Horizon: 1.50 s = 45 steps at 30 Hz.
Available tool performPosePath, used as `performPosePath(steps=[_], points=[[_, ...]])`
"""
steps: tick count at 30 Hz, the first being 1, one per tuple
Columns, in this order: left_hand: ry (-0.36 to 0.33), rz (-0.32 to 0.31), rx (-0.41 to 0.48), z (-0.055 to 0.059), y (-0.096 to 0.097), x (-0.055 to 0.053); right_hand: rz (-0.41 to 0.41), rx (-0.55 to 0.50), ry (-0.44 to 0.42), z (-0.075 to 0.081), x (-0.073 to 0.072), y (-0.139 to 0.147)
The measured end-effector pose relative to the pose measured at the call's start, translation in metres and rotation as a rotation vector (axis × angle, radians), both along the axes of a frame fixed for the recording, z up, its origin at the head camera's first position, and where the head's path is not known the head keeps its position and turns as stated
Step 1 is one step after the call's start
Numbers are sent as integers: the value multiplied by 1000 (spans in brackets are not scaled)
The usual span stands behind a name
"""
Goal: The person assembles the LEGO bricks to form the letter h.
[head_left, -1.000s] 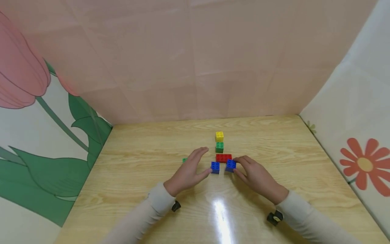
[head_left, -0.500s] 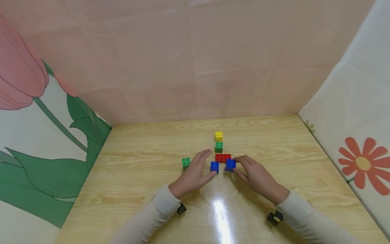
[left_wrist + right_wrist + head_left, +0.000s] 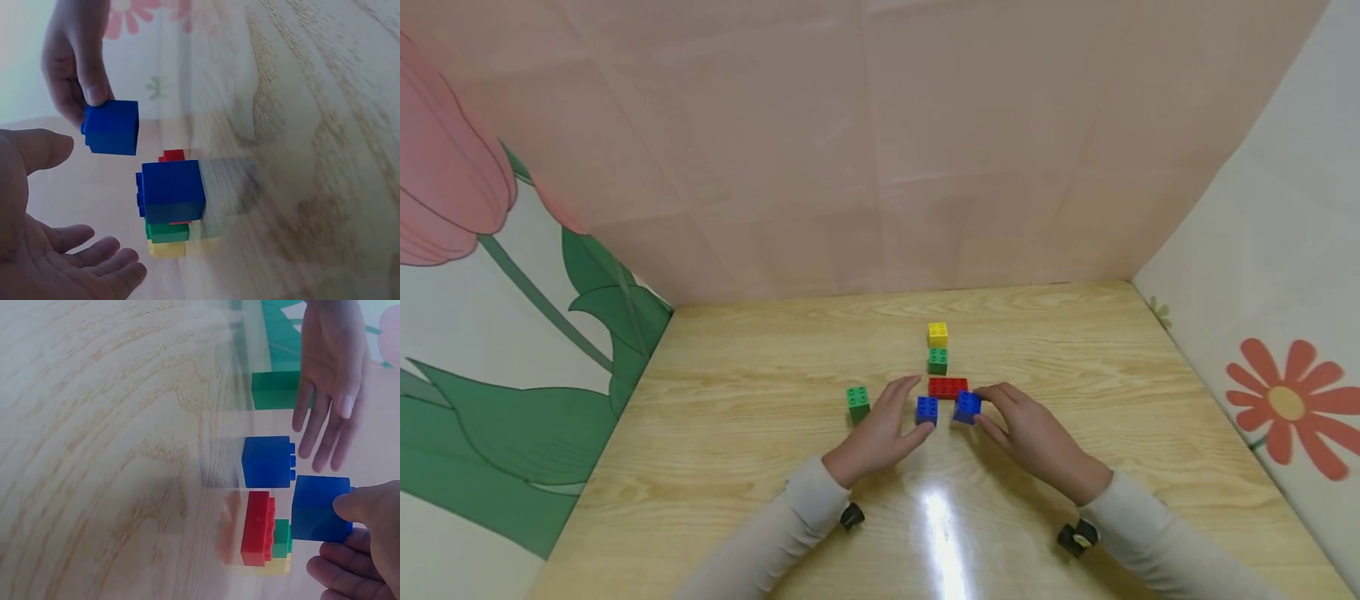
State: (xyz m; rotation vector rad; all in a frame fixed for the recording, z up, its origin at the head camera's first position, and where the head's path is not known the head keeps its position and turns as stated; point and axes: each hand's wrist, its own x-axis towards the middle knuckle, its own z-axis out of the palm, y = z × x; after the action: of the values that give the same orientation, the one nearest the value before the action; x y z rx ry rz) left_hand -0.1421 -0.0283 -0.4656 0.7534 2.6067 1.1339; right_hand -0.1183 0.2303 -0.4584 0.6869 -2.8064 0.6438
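My right hand (image 3: 1037,433) pinches a blue brick (image 3: 967,406) between thumb and fingers. In the right wrist view that held brick (image 3: 320,508) hangs above the table surface. A second blue brick (image 3: 927,410) stands on the table just left of it. My left hand (image 3: 880,433) is spread around this standing brick, thumb and fingers apart; a gap shows between the hand and the brick (image 3: 173,190) in the left wrist view. Right behind the two blue bricks lies a long red brick (image 3: 948,387).
Behind the red brick are a small green brick (image 3: 937,361) and a yellow brick (image 3: 937,335), in a line. A taller green brick (image 3: 858,404) stands left of my left hand. The wooden table (image 3: 737,400) ends at a pink back wall (image 3: 880,167) and printed side panels.
My left hand has moved right and slightly down, toward the standing blue brick, uncovering the green brick at left. My right hand keeps its hold on the blue brick, almost still.
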Motion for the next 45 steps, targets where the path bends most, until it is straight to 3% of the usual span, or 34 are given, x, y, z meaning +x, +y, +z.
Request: performPosePath(steps=[27, 45], points=[[-113, 71, -52, -16, 8, -12, 10, 2, 11, -5, 1, -2], [-104, 69, -84, -23, 12, -14, 12, -8, -26, -5, 3, -2]])
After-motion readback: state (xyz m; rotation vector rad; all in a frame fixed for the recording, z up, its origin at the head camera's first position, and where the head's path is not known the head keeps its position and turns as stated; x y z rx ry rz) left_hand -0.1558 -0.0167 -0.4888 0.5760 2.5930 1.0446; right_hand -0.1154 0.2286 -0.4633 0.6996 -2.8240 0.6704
